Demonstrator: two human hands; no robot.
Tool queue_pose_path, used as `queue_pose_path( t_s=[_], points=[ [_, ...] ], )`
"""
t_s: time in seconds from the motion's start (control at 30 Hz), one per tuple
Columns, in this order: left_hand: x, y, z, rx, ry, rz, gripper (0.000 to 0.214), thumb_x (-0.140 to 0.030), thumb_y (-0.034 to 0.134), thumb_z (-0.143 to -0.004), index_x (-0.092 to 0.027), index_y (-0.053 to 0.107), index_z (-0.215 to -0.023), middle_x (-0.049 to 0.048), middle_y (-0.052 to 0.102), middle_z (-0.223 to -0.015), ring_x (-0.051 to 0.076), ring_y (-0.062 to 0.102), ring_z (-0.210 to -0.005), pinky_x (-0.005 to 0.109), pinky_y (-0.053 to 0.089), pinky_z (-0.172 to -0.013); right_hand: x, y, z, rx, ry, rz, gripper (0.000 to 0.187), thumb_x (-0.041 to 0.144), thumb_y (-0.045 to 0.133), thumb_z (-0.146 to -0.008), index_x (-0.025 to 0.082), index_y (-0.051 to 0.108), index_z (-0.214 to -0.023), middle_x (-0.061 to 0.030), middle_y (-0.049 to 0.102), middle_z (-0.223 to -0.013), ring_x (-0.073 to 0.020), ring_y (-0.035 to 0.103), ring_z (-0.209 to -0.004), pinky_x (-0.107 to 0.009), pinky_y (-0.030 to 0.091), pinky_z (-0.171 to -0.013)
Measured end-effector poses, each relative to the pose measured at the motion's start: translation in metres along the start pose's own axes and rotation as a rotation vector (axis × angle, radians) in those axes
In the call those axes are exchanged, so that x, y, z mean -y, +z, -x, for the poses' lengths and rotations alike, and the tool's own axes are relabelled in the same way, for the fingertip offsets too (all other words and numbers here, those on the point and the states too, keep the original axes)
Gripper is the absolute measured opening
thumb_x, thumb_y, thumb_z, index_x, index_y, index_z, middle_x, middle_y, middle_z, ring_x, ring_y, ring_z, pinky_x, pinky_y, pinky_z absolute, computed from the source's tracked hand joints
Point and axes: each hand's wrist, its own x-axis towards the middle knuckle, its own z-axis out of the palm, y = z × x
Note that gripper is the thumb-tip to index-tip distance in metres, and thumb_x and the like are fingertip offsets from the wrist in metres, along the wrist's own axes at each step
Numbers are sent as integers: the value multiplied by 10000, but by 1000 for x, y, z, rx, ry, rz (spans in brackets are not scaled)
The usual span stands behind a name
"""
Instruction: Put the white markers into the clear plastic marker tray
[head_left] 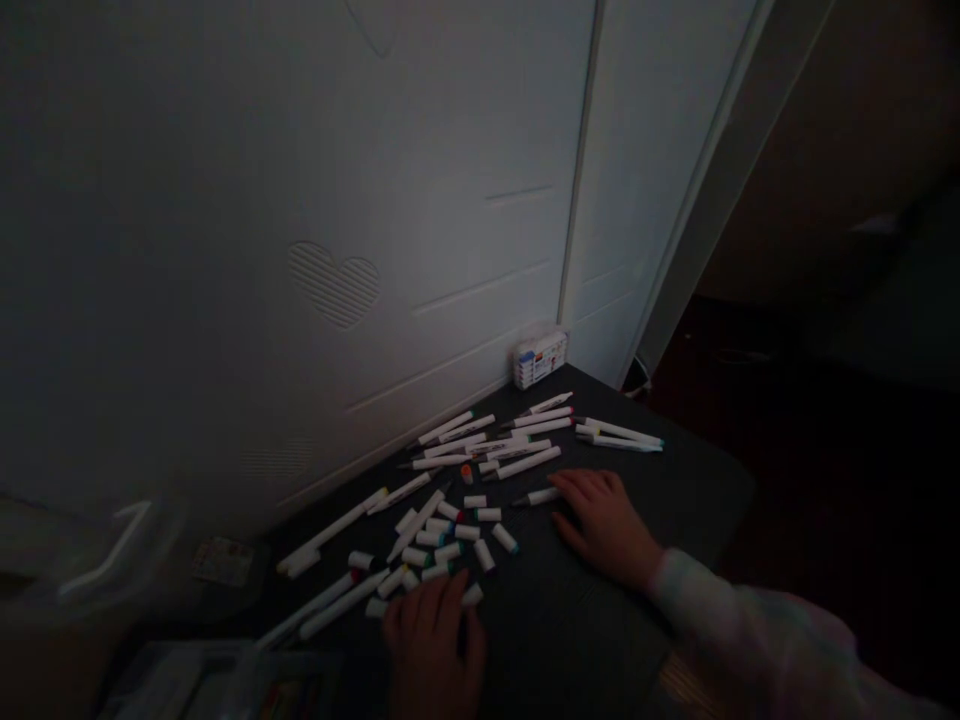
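Observation:
Many white markers and loose caps lie scattered over a dark tabletop [675, 490]. My right hand [604, 525] rests flat on the table, fingers stretched toward an uncapped marker [536, 497] that its fingertips touch. My left hand [435, 645] lies at the near edge, fingers spread over a cluster of loose caps [450, 540], touching the nearest ones. Neither hand grips anything. Capped markers [517, 445] lie in a row farther back, and two more markers [619, 436] lie to the right.
A white marker box [540, 358] stands against the white panelled wall [375, 250] at the table's far corner. A clear plastic container [187, 680] sits at the lower left. The table's right edge drops to a dark floor [825, 480]. The scene is dim.

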Motion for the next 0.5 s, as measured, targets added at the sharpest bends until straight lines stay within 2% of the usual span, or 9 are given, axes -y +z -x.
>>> queue_pose_path(
  t_s=[0.1, 0.17, 0.3, 0.4, 0.5],
  points=[
    [-7, -4, -3, -23, -49, 32, 210, -171, 461, -775, -189, 594, -938, 43, 639, -855, 194, 551, -814, 359, 304, -780, 4, 3, -8, 65, -62, 6, 323, 260, 463, -809, 140, 557, -1094, -112, 604, -1059, -246, 521, -970, -431, 303, -856],
    [-14, -6, -7, -44, -81, 74, 209, -169, 433, -786, -183, 602, -909, 47, 636, -832, 194, 547, -804, 365, 304, -778, 2, 4, -14, 88, -105, -3, 255, 235, 445, -815, 149, 595, -1000, -101, 625, -962, -238, 539, -904, -438, 311, -849],
    [-24, -8, -9, -55, -122, 143, 206, -176, 426, -796, -179, 603, -900, 41, 631, -828, 194, 540, -816, 381, 296, -803, -4, 9, -24, 94, -166, -52, 208, 202, 407, -827, 138, 597, -885, -108, 619, -880, -228, 556, -831, -396, 377, -792],
    [-25, -9, -7, -77, -146, 143, 204, -165, 432, -797, -175, 600, -911, 43, 629, -846, 192, 536, -831, 385, 295, -817, -6, 7, -27, 58, -156, -96, 239, 204, 362, -849, 102, 550, -958, -148, 599, -938, -211, 575, -784, -330, 430, -684],
    [-20, -11, -7, -83, -163, 112, 200, -159, 440, -790, -174, 599, -911, 42, 631, -851, 194, 534, -836, 383, 299, -816, -5, -6, -38, -9, -79, -251, 247, 247, 345, -861, 108, 510, -982, -129, 599, -884, -185, 581, -703, -295, 434, -618]
  ],
)
